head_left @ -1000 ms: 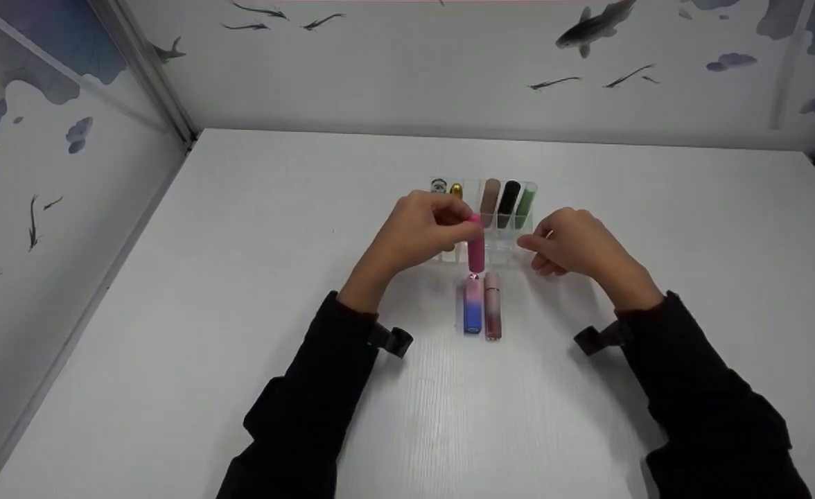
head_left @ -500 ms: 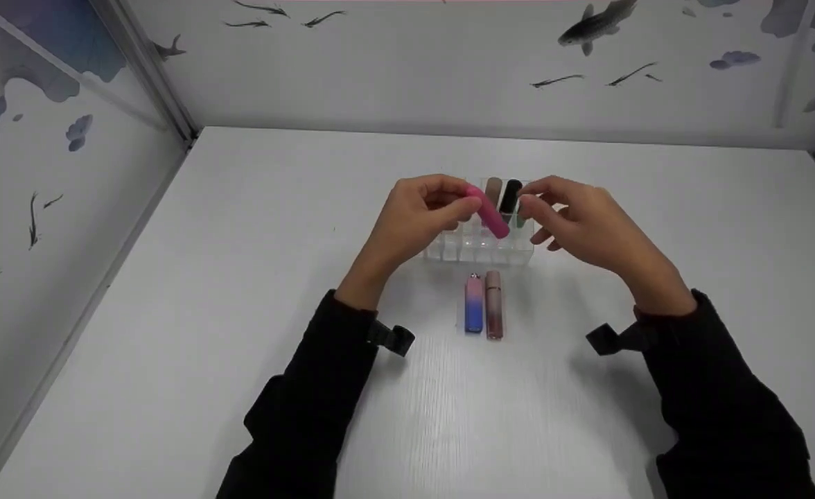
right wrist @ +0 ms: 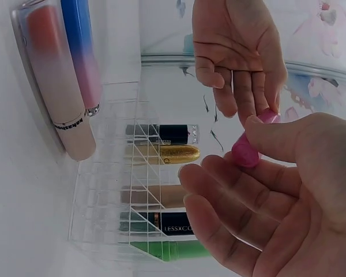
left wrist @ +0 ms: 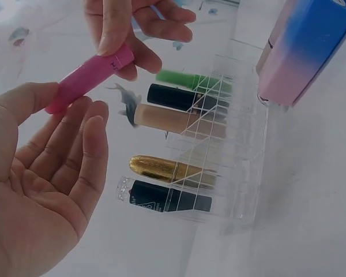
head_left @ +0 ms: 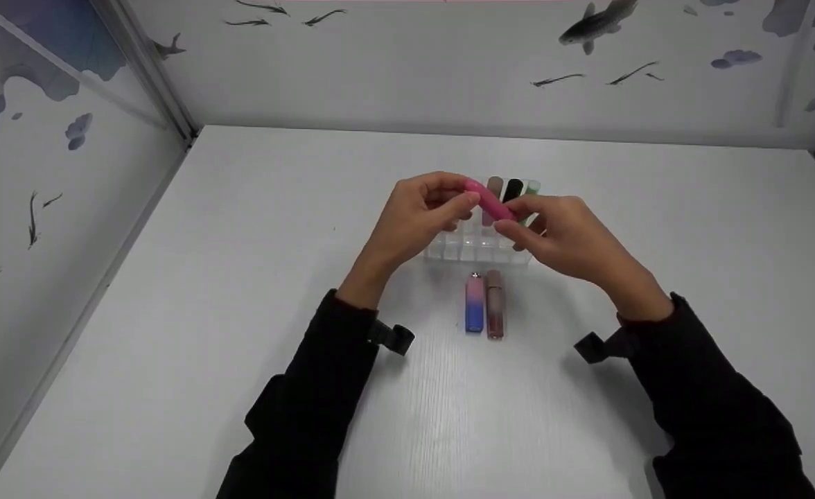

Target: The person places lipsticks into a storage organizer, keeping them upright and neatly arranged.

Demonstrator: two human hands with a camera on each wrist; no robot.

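A bright pink lipstick tube (head_left: 489, 200) is held slantwise in the air above a clear divided organizer (head_left: 480, 258). My left hand (head_left: 425, 215) pinches its upper left end between thumb and fingers. At the lower right end, my right hand (head_left: 563, 232) pinches it the same way. Small dark lettering shows on the tube (left wrist: 86, 81) in the left wrist view. Several tubes stand in the organizer, among them a gold lipstick (left wrist: 155, 167), a black tube with a clear studded cap (left wrist: 147, 195), a tan tube (left wrist: 161, 118), a black tube (left wrist: 170, 95) and a green tube (left wrist: 179, 79).
On the white table (head_left: 276, 242), in front of the organizer, lie a pink-and-blue tube (head_left: 475, 305) and a lip gloss tube with a dark red lower part (head_left: 495, 305), side by side. A patterned wall panel (head_left: 407, 69) closes the back, another the left side.
The left hand has lifted the pink tube and tilted it from upright to slanted. My right hand has risen from beside the organizer and taken hold of the tube's lower end.
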